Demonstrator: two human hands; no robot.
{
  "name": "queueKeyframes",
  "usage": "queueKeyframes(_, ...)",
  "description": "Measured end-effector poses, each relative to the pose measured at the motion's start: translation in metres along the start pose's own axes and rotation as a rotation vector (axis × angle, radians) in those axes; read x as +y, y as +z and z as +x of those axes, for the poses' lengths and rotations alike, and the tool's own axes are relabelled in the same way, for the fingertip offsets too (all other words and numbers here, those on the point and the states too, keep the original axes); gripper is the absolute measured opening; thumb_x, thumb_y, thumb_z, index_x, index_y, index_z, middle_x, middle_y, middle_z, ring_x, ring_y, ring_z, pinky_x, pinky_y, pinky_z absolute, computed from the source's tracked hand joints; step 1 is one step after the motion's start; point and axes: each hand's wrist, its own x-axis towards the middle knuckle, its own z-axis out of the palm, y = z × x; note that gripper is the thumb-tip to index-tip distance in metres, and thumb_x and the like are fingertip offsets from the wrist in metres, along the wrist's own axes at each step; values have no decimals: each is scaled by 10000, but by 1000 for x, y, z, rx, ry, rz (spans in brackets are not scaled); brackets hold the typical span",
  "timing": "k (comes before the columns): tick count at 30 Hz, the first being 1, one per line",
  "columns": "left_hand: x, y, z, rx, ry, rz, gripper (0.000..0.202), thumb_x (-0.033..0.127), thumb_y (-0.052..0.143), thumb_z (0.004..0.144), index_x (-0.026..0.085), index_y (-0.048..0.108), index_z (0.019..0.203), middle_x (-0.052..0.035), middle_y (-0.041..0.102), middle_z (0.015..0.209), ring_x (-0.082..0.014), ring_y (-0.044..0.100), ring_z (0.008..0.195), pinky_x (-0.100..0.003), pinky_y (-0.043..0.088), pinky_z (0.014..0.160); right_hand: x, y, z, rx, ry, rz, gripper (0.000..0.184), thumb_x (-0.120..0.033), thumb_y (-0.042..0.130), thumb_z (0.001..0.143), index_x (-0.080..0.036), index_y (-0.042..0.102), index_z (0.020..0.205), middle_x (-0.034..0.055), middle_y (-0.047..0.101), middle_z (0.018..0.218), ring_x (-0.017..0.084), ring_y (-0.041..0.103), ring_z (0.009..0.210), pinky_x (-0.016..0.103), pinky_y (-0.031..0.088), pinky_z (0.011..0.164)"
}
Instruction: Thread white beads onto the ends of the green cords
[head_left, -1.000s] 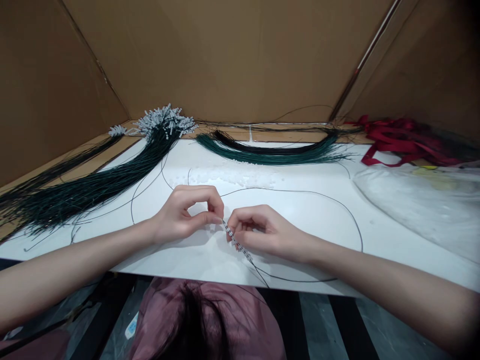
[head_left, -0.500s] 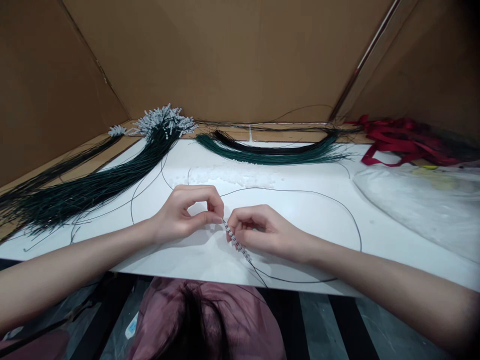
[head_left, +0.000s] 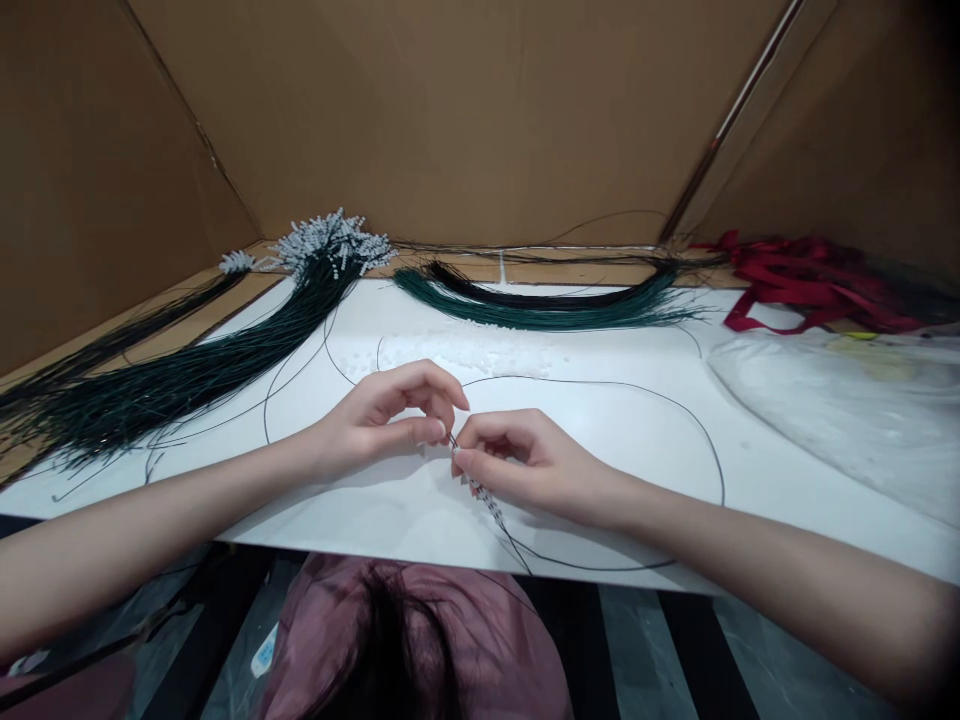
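Between my hands runs a beaded cord [head_left: 489, 503], white beads threaded close together on dark cord. My right hand [head_left: 517, 455] pinches it near its upper end, thumb over the beads. The fingers of my left hand [head_left: 409, 410] are curled at the short bit of dark cord above the beads; thumb and a finger close on that tip, while the index finger is lifted. Below the beads the cord trails past the table's front edge, and a long loop of dark cord [head_left: 709, 440] curves around on the right.
Loose white beads [head_left: 480, 350] lie behind my hands on the white table [head_left: 615, 420]. A bundle of beaded green cords [head_left: 247, 350] is at left, with bare cords [head_left: 540, 312] behind. Red ribbon [head_left: 810, 275] and a clear plastic bag [head_left: 855, 410] lie at right. Cardboard walls [head_left: 465, 120] surround the back.
My left index finger has lifted and reached right over the cord tip. My right thumb has moved up along the beads, covering more of the upper ones.
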Motion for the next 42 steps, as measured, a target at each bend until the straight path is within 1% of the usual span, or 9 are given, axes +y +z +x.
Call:
queueKeyframes(5, 1, 2, 0, -10, -66, -36, 157, 248, 565, 967, 140, 599, 1076, -35, 652, 783, -117, 619, 687, -209, 490, 621, 0, 1, 0, -5, -15, 14, 147, -252, 578, 903, -139, 628, 823, -22, 497, 655, 100, 446, 609, 226, 327, 565)
queueKeyframes(10, 2, 5, 1, -71, -61, -58, 191, 248, 568, 966, 155, 544, 1131, -20, 648, 792, -128, 642, 716, -223, 498, 649, 0, 3, 0, 10, -23, 4, 179, -282, 575, 918, -140, 644, 833, -19, 507, 659, 102, 455, 611, 228, 349, 578)
queueKeyframes(18, 1, 10, -3, -70, -54, -95, 194, 242, 526, 990, 170, 505, 1169, -11, 616, 781, -121, 625, 695, -221, 479, 627, 0, 4, 1, 33, -27, 0, 203, -283, 581, 920, -144, 611, 776, -6, 558, 674, 98, 471, 607, 225, 369, 583)
queueKeyframes(21, 2, 12, -4, -62, 13, 4, 172, 229, 496, 1001, 169, 507, 1161, -27, 634, 822, -121, 626, 713, -219, 480, 634, 2, 4, 1, 48, -28, -12, 198, -273, 581, 915, -139, 614, 774, 6, 594, 684, 100, 497, 612, 223, 375, 576)
queueKeyframes(25, 5, 16, -5, -15, 131, 271, 164, 187, 470, 994, 160, 518, 1149, -46, 659, 861, -125, 629, 715, -221, 473, 623, 6, 5, 2, 50, -31, 12, 154, -257, 584, 903, -141, 623, 808, 18, 637, 714, 112, 546, 635, 227, 413, 600)
queueKeyframes(29, 6, 17, -5, -19, 175, 423, 161, 166, 492, 978, 164, 535, 1134, -51, 676, 878, -135, 649, 758, -215, 470, 623, 7, 6, 2, 27, -22, 64, 116, -238, 597, 885, -141, 615, 824, 17, 636, 721, 120, 574, 658, 237, 449, 642)
queueKeyframes(32, 5, 16, -5, -25, 127, 312, 144, 209, 499, 986, 162, 538, 1117, -55, 668, 877, -135, 637, 743, -220, 472, 626, 6, 5, 2, 30, -14, 84, 126, -255, 598, 888, -139, 621, 844, 18, 637, 725, 119, 576, 653, 238, 456, 635)
queueKeyframes(37, 3, 18, -5, -1, -72, -50, 164, 301, 479, 1009, 173, 521, 1103, -1, 571, 735, -104, 541, 630, -198, 432, 565, 3, 3, 3, 65, -16, 21, 158, -272, 609, 895, -131, 652, 839, 25, 656, 706, 114, 574, 628, 231, 443, 605)
queueKeyframes(42, 6, 20, -4, -27, -158, -125, 156, 336, 511, 996, 187, 507, 1042, 26, 513, 674, -92, 454, 568, -187, 366, 521, 2, 3, 3, 51, -10, -20, 186, -285, 612, 898, -118, 679, 853, 24, 652, 693, 107, 550, 615, 225, 418, 583)
